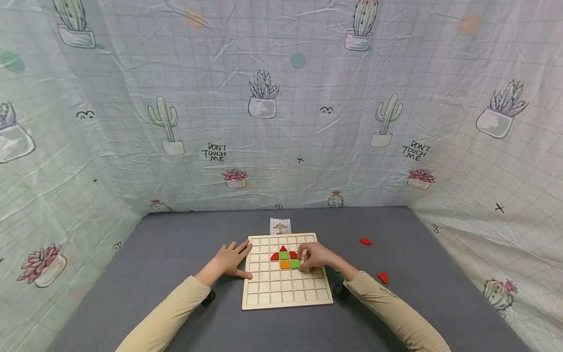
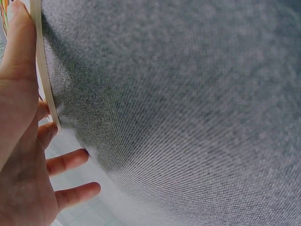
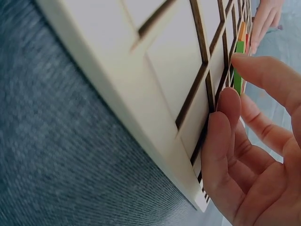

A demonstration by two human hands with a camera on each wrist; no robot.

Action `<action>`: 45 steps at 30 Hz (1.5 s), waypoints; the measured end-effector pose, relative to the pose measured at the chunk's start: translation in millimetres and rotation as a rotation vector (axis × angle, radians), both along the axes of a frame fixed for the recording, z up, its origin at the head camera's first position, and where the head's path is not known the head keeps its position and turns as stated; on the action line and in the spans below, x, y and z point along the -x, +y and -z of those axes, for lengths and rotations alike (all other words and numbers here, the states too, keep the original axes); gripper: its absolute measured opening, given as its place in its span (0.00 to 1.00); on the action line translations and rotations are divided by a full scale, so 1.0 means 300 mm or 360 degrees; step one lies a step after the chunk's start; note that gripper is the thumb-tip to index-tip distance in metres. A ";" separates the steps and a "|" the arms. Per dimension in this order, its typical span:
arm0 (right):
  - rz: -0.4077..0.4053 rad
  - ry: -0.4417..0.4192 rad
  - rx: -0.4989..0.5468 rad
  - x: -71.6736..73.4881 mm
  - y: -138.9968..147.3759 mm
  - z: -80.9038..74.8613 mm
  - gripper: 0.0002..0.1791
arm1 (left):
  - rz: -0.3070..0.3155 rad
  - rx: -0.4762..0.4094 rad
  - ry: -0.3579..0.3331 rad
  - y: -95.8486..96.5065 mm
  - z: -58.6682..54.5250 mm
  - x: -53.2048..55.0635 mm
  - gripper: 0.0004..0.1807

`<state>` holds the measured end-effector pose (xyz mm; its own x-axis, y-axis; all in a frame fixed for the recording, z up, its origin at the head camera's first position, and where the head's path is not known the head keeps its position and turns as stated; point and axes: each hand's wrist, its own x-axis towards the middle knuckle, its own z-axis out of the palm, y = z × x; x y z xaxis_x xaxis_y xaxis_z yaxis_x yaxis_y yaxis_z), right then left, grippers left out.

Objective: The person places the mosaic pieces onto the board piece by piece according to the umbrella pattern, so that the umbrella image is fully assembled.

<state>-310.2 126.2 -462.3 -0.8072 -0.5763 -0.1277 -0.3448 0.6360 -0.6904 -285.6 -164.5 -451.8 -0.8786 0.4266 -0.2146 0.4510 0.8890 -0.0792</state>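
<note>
A pale wooden grid board [image 1: 288,297] lies on the grey table. Near its middle, an orange square tile [image 1: 285,264] sits below one green tile [image 1: 284,255] and beside another green square tile [image 1: 295,264]. A red triangle [image 1: 283,248] tops the group, with curved red pieces [image 1: 275,256] to either side. Between thumb and a finger, my right hand [image 1: 317,255] pinches the edges of the lower-right green tile [image 3: 239,70]; its other fingers curl over the board. My left hand [image 1: 228,259] rests with spread fingers at the board's left edge, thumb [image 2: 21,42] on the rim.
Behind the board lies a small printed card [image 1: 280,226] with a coloured pattern. Loose red pieces [image 1: 365,241] lie on the table to the right, and a bit of green shows by my right wrist. A cactus-print cloth [image 1: 281,137] hangs around the table.
</note>
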 end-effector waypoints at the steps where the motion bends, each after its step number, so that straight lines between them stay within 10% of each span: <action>1: 0.0004 0.0005 -0.0003 -0.001 -0.001 0.000 0.12 | -0.0001 -0.0007 -0.0003 0.000 0.000 -0.001 0.51; 45: 0.0029 -0.0150 0.0096 0.009 0.050 -0.032 0.06 | 0.0011 0.0016 0.0023 -0.005 0.010 0.008 0.51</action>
